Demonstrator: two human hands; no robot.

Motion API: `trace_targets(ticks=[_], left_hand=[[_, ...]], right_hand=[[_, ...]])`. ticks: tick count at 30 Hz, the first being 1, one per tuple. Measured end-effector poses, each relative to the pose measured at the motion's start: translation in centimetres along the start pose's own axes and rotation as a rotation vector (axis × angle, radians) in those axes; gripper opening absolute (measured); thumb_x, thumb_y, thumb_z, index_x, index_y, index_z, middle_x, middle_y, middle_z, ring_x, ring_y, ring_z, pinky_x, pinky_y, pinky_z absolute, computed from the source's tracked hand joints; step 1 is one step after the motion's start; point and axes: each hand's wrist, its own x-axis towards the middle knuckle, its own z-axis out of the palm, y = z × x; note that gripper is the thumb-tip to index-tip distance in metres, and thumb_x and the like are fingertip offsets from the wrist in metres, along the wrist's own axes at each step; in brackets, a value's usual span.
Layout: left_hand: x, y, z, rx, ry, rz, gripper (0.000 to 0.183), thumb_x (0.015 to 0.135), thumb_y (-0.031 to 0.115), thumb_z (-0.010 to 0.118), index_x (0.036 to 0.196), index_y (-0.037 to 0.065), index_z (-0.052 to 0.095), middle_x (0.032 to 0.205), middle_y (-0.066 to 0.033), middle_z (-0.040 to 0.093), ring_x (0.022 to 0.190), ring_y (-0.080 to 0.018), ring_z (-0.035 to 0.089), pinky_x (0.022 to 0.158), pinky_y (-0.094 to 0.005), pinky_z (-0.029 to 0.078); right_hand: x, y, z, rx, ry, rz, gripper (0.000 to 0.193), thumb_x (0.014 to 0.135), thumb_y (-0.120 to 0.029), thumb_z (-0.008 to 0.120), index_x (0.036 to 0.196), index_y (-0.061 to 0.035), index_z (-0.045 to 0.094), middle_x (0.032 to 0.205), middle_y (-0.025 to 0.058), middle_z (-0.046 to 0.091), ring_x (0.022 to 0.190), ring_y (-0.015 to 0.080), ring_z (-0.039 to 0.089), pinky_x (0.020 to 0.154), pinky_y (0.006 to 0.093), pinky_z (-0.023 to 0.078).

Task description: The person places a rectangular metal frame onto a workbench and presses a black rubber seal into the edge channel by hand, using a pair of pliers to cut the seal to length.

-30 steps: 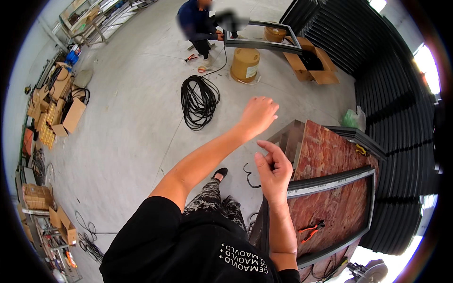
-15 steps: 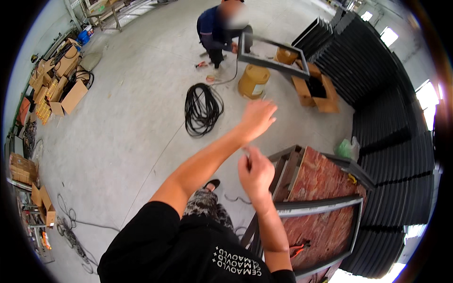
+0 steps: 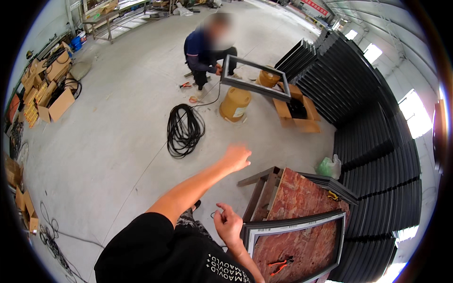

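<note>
My left hand is held out over the floor, with nothing visible in it. It is smeared by motion, so its fingers are hard to read. Lower down, my right hand is in the air close to my body, its fingers loosely bent and apart, holding nothing. Beside it, a dark grey rectangular frame with a pale strip along its upper bar lies on a reddish worktable. Pliers with orange-red handles rest on the tabletop inside the frame. A yellow-handled tool lies toward the table's far right edge.
Ahead, a crouching person holds another frame above yellow buckets. A coiled black cable lies on the floor. An open carton stands near stacked dark frames at right. Cartons line the left.
My hands have moved apart: the right hand has dropped toward my body and its fingers have loosened. My view has tilted up and turned right, so the surroundings appear lower and further left.
</note>
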Motion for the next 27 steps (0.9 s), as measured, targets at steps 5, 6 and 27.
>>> trace_targets(ticks=[5, 6, 27], left_hand=[[0.8, 1.7, 1.8, -0.056, -0.023, 0.017, 0.033, 0.083, 0.035, 0.069, 0.106, 0.011, 0.067, 0.099, -0.0116, 0.067, 0.096, -0.0324, 0.063, 0.080, -0.0456, 0.050], [1.1, 1.7, 2.4, -0.076, -0.014, 0.031, 0.033, 0.083, 0.034, 0.069, 0.106, 0.010, 0.067, 0.099, -0.0118, 0.067, 0.095, -0.0326, 0.063, 0.079, -0.0460, 0.050], [-4.9, -2.5, 13.4, -0.085, -0.392, -0.161, 0.041, 0.082, 0.040, 0.067, 0.111, 0.010, 0.066, 0.107, -0.0140, 0.067, 0.103, -0.0347, 0.063, 0.080, -0.0482, 0.051]], right_hand=[[-0.4, 0.5, -0.1, -0.004, -0.004, 0.087, 0.020, 0.080, -0.010, 0.070, 0.100, -0.0083, 0.068, 0.050, 0.0041, 0.046, 0.043, 0.0181, 0.047, 0.045, 0.0329, 0.040], [-0.3, 0.6, -0.2, 0.001, 0.004, 0.084, 0.020, 0.080, -0.011, 0.070, 0.099, -0.0091, 0.068, 0.050, 0.0038, 0.047, 0.043, 0.0199, 0.049, 0.045, 0.0342, 0.041], [-1.7, 11.0, 3.1, 0.268, -0.140, 0.458, 0.024, 0.085, -0.014, 0.067, 0.106, -0.0028, 0.066, 0.052, -0.0017, 0.041, 0.046, 0.0079, 0.038, 0.045, 0.0267, 0.033]])
